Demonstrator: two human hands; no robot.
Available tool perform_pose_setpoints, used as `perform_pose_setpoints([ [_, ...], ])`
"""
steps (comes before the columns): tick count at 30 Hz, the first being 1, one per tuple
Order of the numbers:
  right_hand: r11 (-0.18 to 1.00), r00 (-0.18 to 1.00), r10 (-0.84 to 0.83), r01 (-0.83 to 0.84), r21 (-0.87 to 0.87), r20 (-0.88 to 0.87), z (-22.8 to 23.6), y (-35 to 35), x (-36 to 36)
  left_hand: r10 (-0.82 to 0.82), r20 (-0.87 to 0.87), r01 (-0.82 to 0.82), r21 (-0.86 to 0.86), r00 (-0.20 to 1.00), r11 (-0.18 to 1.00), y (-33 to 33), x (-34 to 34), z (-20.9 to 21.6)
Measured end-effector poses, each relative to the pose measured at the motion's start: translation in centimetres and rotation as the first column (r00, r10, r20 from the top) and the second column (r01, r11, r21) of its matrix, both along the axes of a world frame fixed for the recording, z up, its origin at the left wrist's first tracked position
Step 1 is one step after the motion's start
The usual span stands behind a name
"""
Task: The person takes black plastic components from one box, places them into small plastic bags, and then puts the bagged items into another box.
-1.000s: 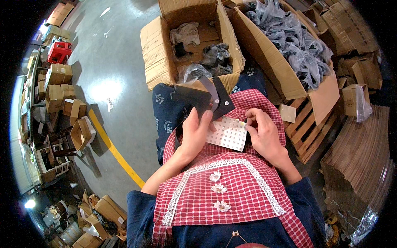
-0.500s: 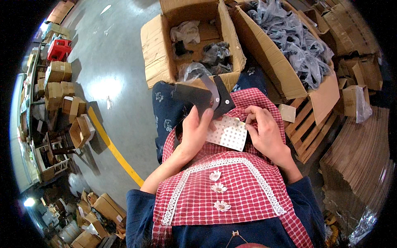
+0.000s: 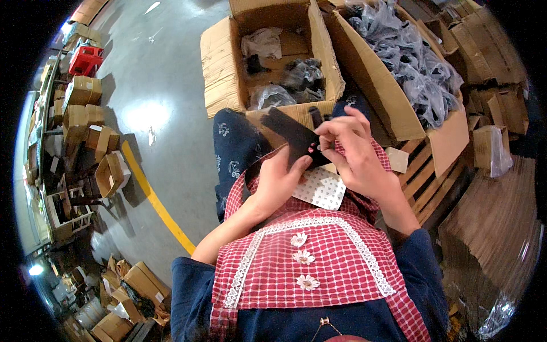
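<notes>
My left hand (image 3: pixel 278 181) grips a flat black piece (image 3: pixel 289 128) by its near edge, thumb on top. The piece looks like a strap-like cover, but its exact kind is unclear. Small round pinkish spots show on it by the thumb tip. Over its right side my right hand (image 3: pixel 360 151) is closed, thumb and forefinger pinched at the edge; anything between the fingertips is too small to make out. A white sheet with rows of small grey squares (image 3: pixel 320 189) lies on my lap, partly under the black piece and my hands.
Ahead stands an open carton (image 3: pixel 219 74) with plastic-wrapped dark items. To its right, a larger carton (image 3: pixel 379 74) is heaped with clear-bagged items, beside a wooden pallet (image 3: pixel 430 179). Stacked flat cardboard (image 3: pixel 490 222) is at right. A yellow floor line (image 3: pixel 156 205) and shelved boxes are at left.
My right hand has moved up and away from the sheet to the right part of the black piece, its fingers now over it. My left hand keeps its hold on the piece.
</notes>
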State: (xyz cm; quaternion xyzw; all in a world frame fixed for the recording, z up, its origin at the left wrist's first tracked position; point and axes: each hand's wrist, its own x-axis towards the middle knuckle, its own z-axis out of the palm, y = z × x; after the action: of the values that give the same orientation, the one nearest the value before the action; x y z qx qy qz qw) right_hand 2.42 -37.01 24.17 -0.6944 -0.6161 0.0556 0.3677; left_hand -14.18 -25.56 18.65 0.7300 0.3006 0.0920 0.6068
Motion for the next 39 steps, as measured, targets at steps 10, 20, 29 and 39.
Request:
perform_pose_setpoints([
  [10, 0.995, 0.954, 0.101, -0.089, -0.053, 0.282, -0.4, 2.8, 0.3, -0.09, 0.035, 0.076, 0.281, 0.995, 0.957, -0.6, 0.0, -0.4],
  [20, 0.989, 0.986, -0.145, 0.143, 0.021, 0.083, -1.0, 3.1, 2.5, -0.129, 0.059, 0.104, 0.311, 0.99, 0.945, -0.8, 0.0, -0.3],
  [29, 0.898, 0.875, -0.295, 0.116, -0.424, -0.385, -0.1, 2.8, 1.4, -0.077, 0.031, 0.077, 0.003, 0.997, 0.997, -0.6, -0.3, -0.2],
  [39, 0.941, 0.878, -0.256, 0.131, -0.311, -0.405, -2.4, 1.0, 2.1, -0.187, 0.014, 0.185, 0.098, 0.982, 0.978, -0.4, 0.2, -0.2],
])
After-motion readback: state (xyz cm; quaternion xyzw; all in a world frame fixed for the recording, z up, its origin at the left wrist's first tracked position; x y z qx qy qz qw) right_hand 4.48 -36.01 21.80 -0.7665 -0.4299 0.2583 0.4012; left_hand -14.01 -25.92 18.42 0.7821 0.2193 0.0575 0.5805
